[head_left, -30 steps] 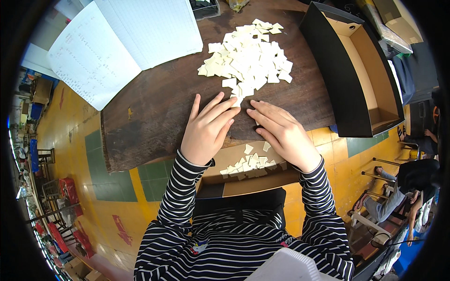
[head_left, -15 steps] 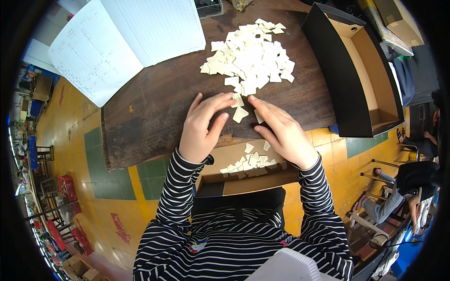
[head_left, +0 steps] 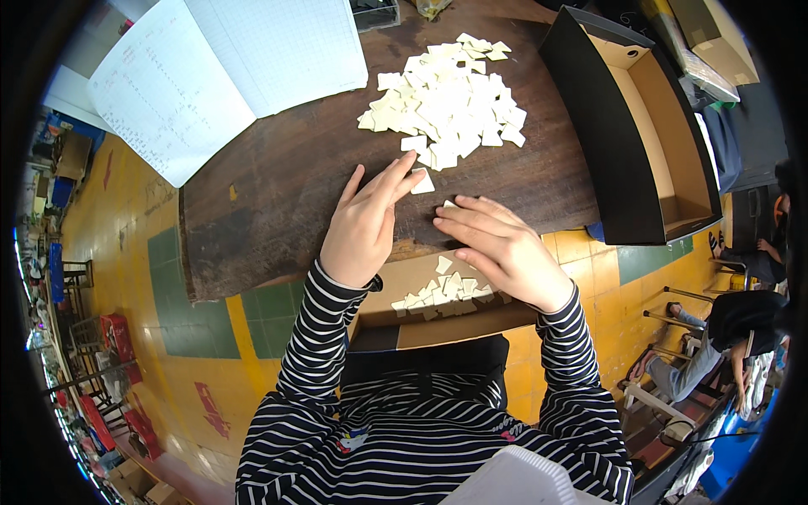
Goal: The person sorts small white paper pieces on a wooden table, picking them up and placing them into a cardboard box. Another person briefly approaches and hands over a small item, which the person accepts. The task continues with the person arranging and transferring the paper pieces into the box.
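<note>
Grip: left hand point(head_left: 364, 227) flat on the bench point(head_left: 278, 194), fingers extended, nothing clasped; fingertips touching one loose cream card piece point(head_left: 422, 182) just on the near side of the pile point(head_left: 446, 101). Right hand point(head_left: 497, 248) likewise flat and unclenched, fingertips on a second piece point(head_left: 449, 204), mostly covered, nearer the bench edge than the pile.

Position of work: both pieces between pile and near bench edge; open cardboard box point(head_left: 438, 316) on the lap directly below that edge, holding a small heap of like pieces point(head_left: 442, 290).

Method, judged: slide with flat fingertip pressure, not pinch; take one or two pieces per stroke; keep stroke in line with box opening so pieces drop inside, not on the floor. Avoid dragging the pile's near fringe along.

Counts: hands 2. Pieces under fingers 2. Pile 1, pieces too many and overlapped to count. Heap in lap box 1, roughly a dozen or more, not countable. Black-sided empty box point(head_left: 648, 126) right of pile, 1. Open ruled notebook point(head_left: 227, 76) left of pile, 1.
</note>
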